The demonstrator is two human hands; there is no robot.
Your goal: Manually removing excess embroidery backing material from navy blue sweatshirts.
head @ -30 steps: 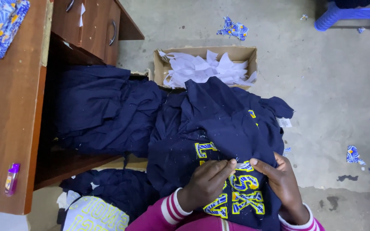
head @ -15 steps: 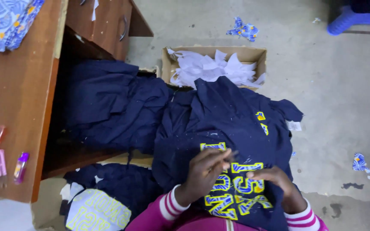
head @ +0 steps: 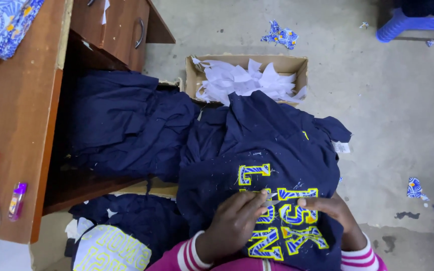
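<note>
— Changed since half a second ago?

— Barely. Left hand (head: 234, 221) and right hand (head: 327, 211) still pressed on the navy garment (head: 272, 155), drawn a touch closer together over the lettering; garment, box and desk in the same places, with only a slight shift of framing.

— Fingers?

— Left fingers (head: 259, 198) curled and pinching at the cloth by the appliqué letters (head: 282, 221); right fingers (head: 310, 203) bent the same way, meeting them at the letters' upper edge. Something thin and pale between the two hands, too small to tell what. Striped pink cuffs at both wrists.

— The garment itself?

— Dark navy, rumpled, spread over the lap at 6 o'clock and trailing up toward 12. Blue letters edged in yellow, patterned inside. Flecks of lint across the cloth; a white label (head: 341, 147) at its 3 o'clock edge.

— Surroundings?

— Cardboard box (head: 297, 65) of white paper scraps at 12 o'clock, touching the garment's far end. More navy clothing (head: 121, 120) heaped at 9 o'clock under the wooden tabletop (head: 16, 130); pink and purple lighters (head: 3, 193) near its front edge. Another lettered piece (head: 111, 248) at 7 o'clock. Grey concrete floor (head: 398, 125) strewn with blue printed fabric scraps (head: 280, 36); blue plastic stool (head: 418, 22) at 1 o'clock.
</note>
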